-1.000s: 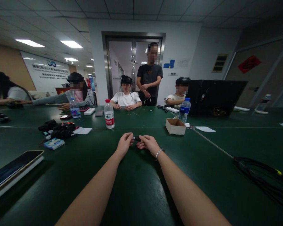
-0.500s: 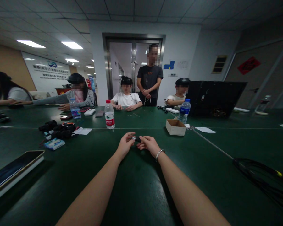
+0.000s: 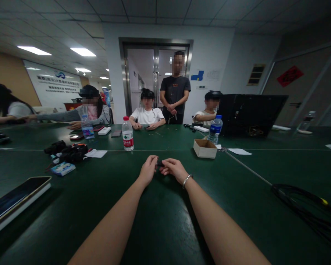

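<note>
A small dark object (image 3: 160,164) is over the green bench (image 3: 160,217), between the left hand (image 3: 148,171) and the right hand (image 3: 175,170), each grip pinched on one end, so the step seems careful two-handed handling, and the next move probably calls for steadiness.

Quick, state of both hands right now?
Left hand: closed, fingers on one end of a small dark piece.
Right hand: closed, pinching the other end of the same piece.
</note>
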The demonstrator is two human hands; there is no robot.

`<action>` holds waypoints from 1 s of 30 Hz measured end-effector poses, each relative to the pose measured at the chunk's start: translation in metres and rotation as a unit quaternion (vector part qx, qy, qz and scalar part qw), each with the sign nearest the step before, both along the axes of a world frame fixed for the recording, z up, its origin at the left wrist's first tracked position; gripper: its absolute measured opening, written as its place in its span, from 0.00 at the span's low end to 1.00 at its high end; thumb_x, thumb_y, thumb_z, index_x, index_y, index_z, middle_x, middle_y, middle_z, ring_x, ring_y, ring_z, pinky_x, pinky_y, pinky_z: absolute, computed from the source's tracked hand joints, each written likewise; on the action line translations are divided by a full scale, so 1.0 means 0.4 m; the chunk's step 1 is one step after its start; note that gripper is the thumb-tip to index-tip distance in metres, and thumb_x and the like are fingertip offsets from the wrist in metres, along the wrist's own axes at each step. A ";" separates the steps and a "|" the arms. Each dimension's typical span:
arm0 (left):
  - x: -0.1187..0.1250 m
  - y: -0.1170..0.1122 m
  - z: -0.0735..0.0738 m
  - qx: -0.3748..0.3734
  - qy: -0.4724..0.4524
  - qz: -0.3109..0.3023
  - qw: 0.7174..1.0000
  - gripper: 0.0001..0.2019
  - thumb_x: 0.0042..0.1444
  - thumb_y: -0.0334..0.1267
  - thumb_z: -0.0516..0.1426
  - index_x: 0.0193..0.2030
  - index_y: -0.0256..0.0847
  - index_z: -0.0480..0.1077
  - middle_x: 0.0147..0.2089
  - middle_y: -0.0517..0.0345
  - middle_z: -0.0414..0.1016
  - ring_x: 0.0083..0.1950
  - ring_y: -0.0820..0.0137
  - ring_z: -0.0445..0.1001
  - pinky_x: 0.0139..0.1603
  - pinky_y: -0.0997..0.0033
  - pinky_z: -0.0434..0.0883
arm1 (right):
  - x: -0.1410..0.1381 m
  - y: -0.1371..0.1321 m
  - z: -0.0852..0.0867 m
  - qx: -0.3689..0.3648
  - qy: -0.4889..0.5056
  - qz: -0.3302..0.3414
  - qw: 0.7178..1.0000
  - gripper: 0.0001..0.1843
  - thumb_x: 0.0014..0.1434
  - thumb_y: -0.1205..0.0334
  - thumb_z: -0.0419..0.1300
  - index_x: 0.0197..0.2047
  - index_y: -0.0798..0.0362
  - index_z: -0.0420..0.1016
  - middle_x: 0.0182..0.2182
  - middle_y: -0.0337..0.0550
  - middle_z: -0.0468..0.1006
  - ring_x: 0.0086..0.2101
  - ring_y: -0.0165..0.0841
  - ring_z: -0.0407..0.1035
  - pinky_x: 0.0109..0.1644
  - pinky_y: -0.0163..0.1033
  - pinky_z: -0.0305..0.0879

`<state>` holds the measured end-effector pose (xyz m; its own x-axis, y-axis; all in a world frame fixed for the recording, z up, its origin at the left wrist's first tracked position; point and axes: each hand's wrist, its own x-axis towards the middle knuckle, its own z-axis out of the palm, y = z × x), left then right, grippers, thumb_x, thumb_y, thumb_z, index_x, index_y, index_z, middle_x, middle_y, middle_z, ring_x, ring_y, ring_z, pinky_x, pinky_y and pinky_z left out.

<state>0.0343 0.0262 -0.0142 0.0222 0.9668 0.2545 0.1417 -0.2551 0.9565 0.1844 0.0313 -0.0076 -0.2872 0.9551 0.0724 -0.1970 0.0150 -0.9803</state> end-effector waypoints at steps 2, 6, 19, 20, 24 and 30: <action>0.000 0.000 0.000 0.005 -0.019 -0.002 1.000 0.14 0.54 0.40 0.50 0.46 0.42 0.64 0.29 0.62 0.64 0.25 0.77 0.63 0.23 0.80 0.58 | 0.000 0.001 -0.001 -0.005 0.008 -0.008 1.000 0.07 0.56 0.64 0.61 0.34 0.61 0.70 0.22 0.48 0.76 0.21 0.30 0.72 0.22 0.27 0.69; -0.003 0.002 -0.003 0.009 -0.017 -0.019 1.000 0.13 0.54 0.39 0.49 0.45 0.41 0.66 0.25 0.63 0.62 0.23 0.77 0.61 0.23 0.80 0.58 | 0.000 0.005 -0.004 -0.007 0.004 -0.001 1.000 0.08 0.55 0.63 0.61 0.33 0.61 0.70 0.22 0.49 0.76 0.21 0.30 0.72 0.23 0.28 0.69; -0.002 -0.004 0.002 -0.010 -0.012 -0.004 1.000 0.14 0.53 0.40 0.49 0.46 0.41 0.66 0.29 0.60 0.66 0.25 0.76 0.62 0.24 0.79 0.60 | -0.001 -0.004 0.006 -0.013 0.007 -0.001 1.000 0.06 0.56 0.65 0.60 0.33 0.61 0.70 0.22 0.48 0.76 0.21 0.29 0.72 0.23 0.27 0.69; -0.003 -0.003 0.002 -0.008 -0.014 -0.006 1.000 0.14 0.53 0.40 0.49 0.45 0.41 0.66 0.29 0.60 0.66 0.25 0.76 0.62 0.24 0.79 0.60 | -0.001 -0.004 0.006 -0.015 0.007 -0.001 1.000 0.06 0.56 0.66 0.59 0.33 0.61 0.70 0.22 0.48 0.76 0.21 0.29 0.72 0.23 0.27 0.70; -0.004 -0.005 0.003 0.010 -0.009 -0.016 1.000 0.14 0.55 0.42 0.48 0.44 0.40 0.67 0.24 0.63 0.63 0.22 0.77 0.61 0.22 0.80 0.58 | -0.001 -0.002 0.006 -0.017 0.003 0.004 1.000 0.06 0.56 0.66 0.60 0.33 0.61 0.70 0.22 0.48 0.76 0.21 0.30 0.72 0.23 0.27 0.70; -0.002 -0.007 0.004 0.014 0.010 -0.015 1.000 0.19 0.57 0.50 0.45 0.40 0.38 0.68 0.20 0.63 0.61 0.20 0.76 0.60 0.20 0.79 0.57 | 0.001 -0.001 0.005 -0.022 0.012 0.003 1.000 0.06 0.56 0.65 0.60 0.33 0.61 0.70 0.22 0.48 0.76 0.21 0.30 0.72 0.23 0.28 0.70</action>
<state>0.0336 0.0234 -0.0126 0.0568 0.9579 0.2814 0.1520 -0.2869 0.9458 0.1846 0.0310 -0.0054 -0.2920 0.9557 0.0376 -0.2200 -0.0288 -0.9751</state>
